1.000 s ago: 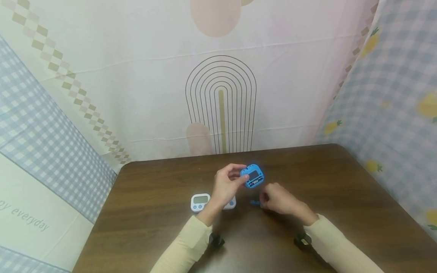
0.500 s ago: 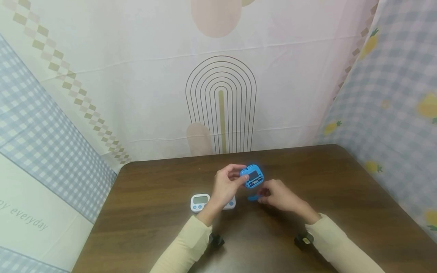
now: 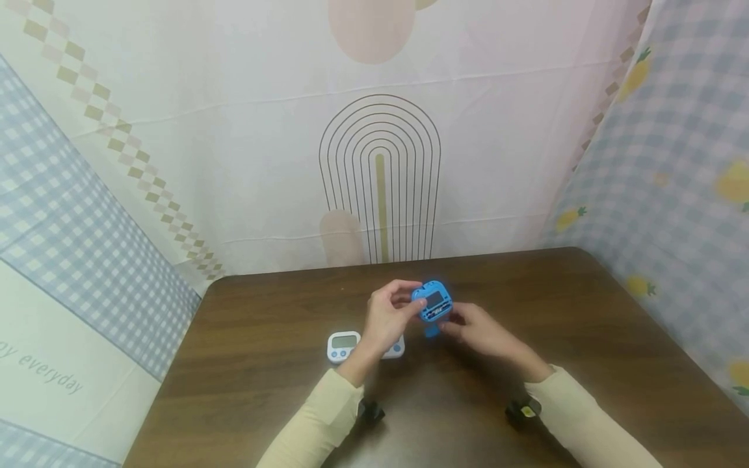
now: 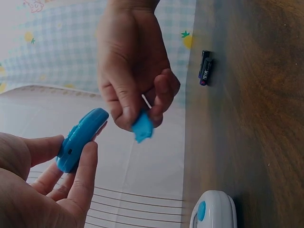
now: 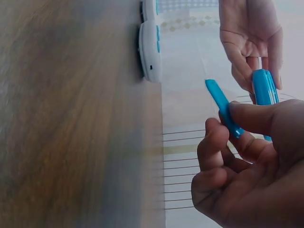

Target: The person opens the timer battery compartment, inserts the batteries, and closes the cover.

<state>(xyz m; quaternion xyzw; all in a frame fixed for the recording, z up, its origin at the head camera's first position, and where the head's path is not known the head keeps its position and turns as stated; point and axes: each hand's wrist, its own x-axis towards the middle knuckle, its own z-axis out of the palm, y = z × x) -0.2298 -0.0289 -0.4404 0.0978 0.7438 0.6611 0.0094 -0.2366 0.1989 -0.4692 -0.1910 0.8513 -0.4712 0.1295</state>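
My left hand [image 3: 387,318] grips a blue digital timer [image 3: 435,299] by its edge, back side up, raised over the table. An open battery slot near the timer's lower edge shows dark and silvery parts. Between thumb and fingers, my right hand [image 3: 482,335] pinches a small blue battery cover [image 4: 142,127], held just below the timer in the head view. From the right wrist, the cover [image 5: 218,97] appears edge-on, apart from the timer [image 5: 264,88]. Two white timers with blue buttons lie by my left wrist; one [image 3: 343,347] is plain to see, the other [image 3: 395,350] partly hidden.
Two dark batteries [image 4: 205,69] lie together on the brown wooden table [image 3: 281,312] in the left wrist view. Patterned cloth [image 3: 263,162] hangs behind the table and along both sides.
My right hand has lifted the blue cover from lower right to just beneath the timer and turned it so more of its face shows. The left hand stays put with the timer.
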